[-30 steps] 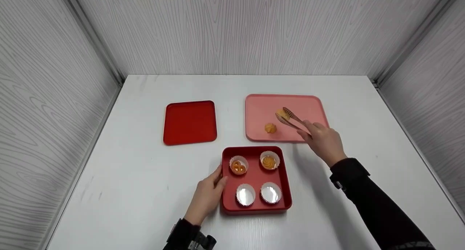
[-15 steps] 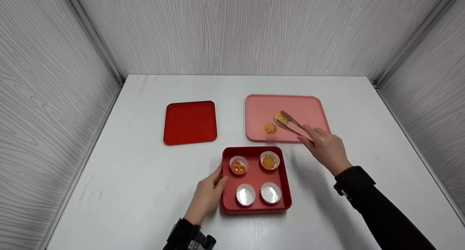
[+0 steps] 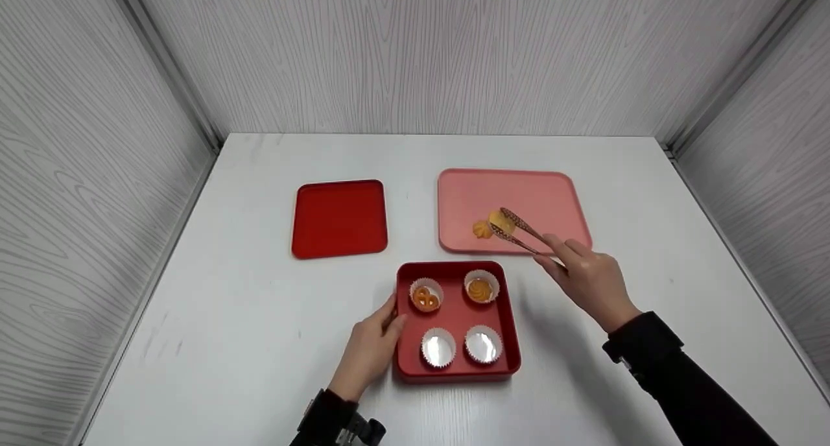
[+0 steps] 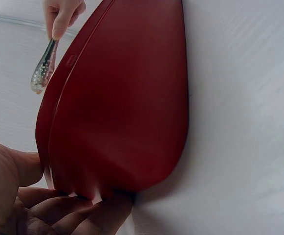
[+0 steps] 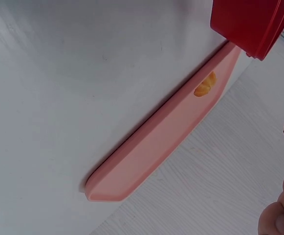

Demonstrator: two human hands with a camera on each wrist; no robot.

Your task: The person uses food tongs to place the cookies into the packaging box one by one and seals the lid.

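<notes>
My left hand [image 3: 368,349] holds the left wall of a red box [image 3: 460,323], thumb at the rim and fingers under its outer side in the left wrist view. Inside stand several white paper cups; one holds a pretzel [image 3: 425,298], another a swirl cookie [image 3: 480,290], and two front cups [image 3: 438,347] show only bright bottoms. Over the pink tray [image 3: 545,193], my right hand [image 3: 587,271] pinches metal tongs [image 3: 519,238] with perforated tips, which clasp a round pale-yellow cookie [image 3: 499,222]. It overlaps a ridged cookie [image 3: 481,230] lying on that tray.
A flat red tray [image 3: 340,219] lies at the back left of the white table [image 3: 227,303]. Grey wood-grain panels [image 3: 415,57] enclose the table at the back and both sides. The pink tray sits just behind the red box.
My right hand has drawn back toward me and slightly right, bringing the tongs and the round cookie nearer the tray's front edge. The left hand and box have stayed put.
</notes>
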